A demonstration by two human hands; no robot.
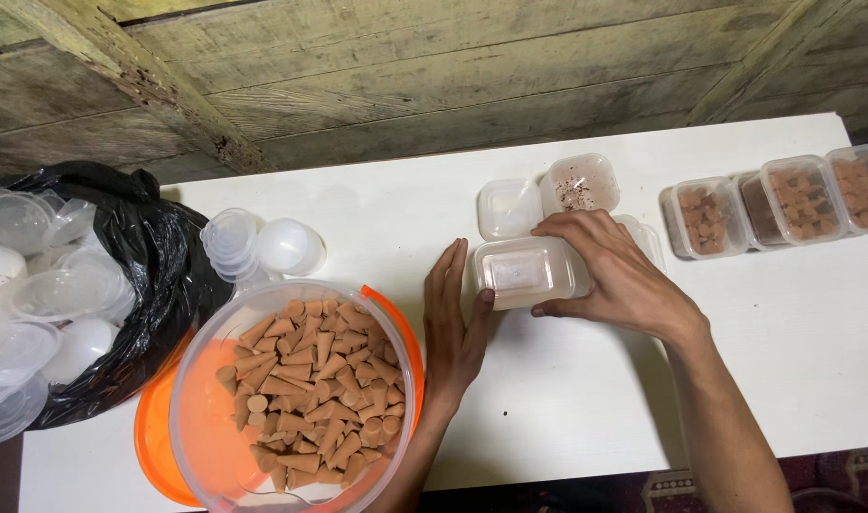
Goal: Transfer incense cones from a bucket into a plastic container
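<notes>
The right hand (616, 275) lies over a small clear rectangular box (524, 272) with its lid on, the fingers curved down around its far and right sides, the thumb at its near edge. The left hand (456, 328) stands flat and open against the left end of the same box, its thumb touching the near corner; it does not close around anything. The box sits on the white table (567, 389), a little right of the middle.

Another box seems to lie under the right hand, but only a corner shows, so I cannot be sure. The big clear bowl of brown cones (306, 399) is cut by the lower edge. Behind the hands are two more small boxes (548, 198); filled boxes (785, 201) stand at the right edge. In front of the hands the table is bare.
</notes>
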